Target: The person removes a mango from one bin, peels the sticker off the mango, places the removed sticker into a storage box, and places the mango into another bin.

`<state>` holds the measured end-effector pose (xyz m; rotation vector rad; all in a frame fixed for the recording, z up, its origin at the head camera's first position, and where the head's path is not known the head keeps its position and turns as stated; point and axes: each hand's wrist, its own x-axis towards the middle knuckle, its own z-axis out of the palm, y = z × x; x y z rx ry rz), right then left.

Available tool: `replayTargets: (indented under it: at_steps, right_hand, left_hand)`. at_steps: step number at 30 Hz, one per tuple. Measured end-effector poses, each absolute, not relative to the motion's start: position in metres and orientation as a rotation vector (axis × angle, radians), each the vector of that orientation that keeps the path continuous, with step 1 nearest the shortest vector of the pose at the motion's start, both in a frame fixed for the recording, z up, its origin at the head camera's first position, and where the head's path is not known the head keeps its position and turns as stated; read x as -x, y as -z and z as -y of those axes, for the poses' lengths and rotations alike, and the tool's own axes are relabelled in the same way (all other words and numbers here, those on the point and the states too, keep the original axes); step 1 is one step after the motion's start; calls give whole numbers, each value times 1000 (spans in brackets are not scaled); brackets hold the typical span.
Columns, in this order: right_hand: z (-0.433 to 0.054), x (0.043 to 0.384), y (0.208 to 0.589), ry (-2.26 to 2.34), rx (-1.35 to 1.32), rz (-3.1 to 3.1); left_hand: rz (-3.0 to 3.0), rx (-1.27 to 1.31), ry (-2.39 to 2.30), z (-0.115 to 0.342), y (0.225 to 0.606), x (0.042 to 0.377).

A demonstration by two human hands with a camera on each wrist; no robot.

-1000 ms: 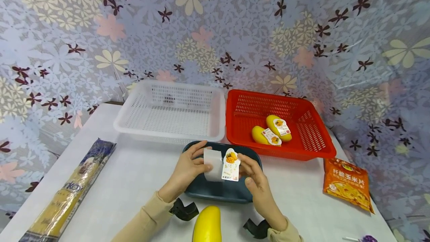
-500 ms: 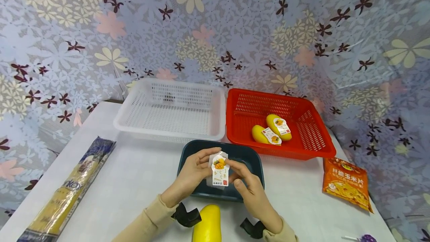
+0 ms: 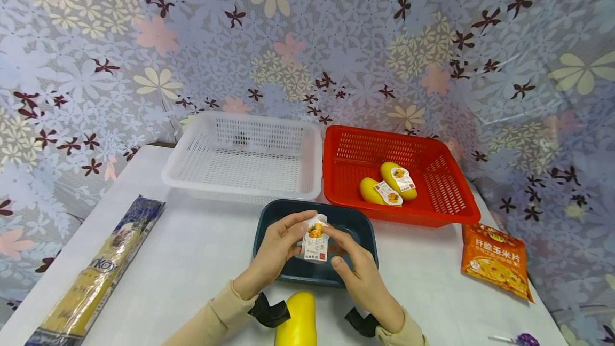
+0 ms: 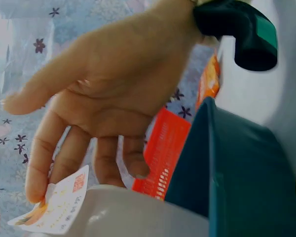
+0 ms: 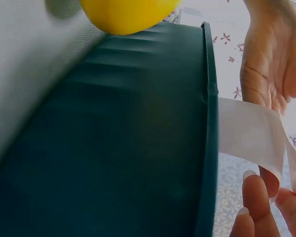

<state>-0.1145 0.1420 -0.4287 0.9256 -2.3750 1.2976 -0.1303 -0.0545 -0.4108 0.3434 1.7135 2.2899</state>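
Pasta pack (image 3: 103, 266) slants at far left. White basket (image 3: 254, 170) next. I see left hand (image 3: 275, 247) pinching pale backing strip (image 5: 249, 131) between thumb and fingers. Loose mango (image 3: 298, 319) lies just this side of dark tray (image 3: 354, 223). Mango-print label (image 3: 315, 245) sits between hands, above tray. Right hand (image 3: 360, 268): thumb spread apart, fingers loosely extended, index fingertip only touching label. Red basket (image 3: 353, 172) holds two labelled mangoes (image 3: 371, 191). Orange snack bag (image 3: 496, 260), then lollipop (image 3: 527, 339).
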Motion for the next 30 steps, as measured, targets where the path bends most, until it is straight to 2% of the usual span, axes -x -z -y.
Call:
replayTargets:
  at_steps: [12,20,30]
  right_hand:
    - [-143,114,427,-1357,-883,2374]
    - [-148,114,425,-1458,-848,2272]
    - [-147,114,429,-1343,-863,2334]
  left_hand:
    - [-1933,-336,-2226,54,413,130]
    - [-1930,-221,-2334,59,410,136]
    - [-1925,-403,-2192,53,419,134]
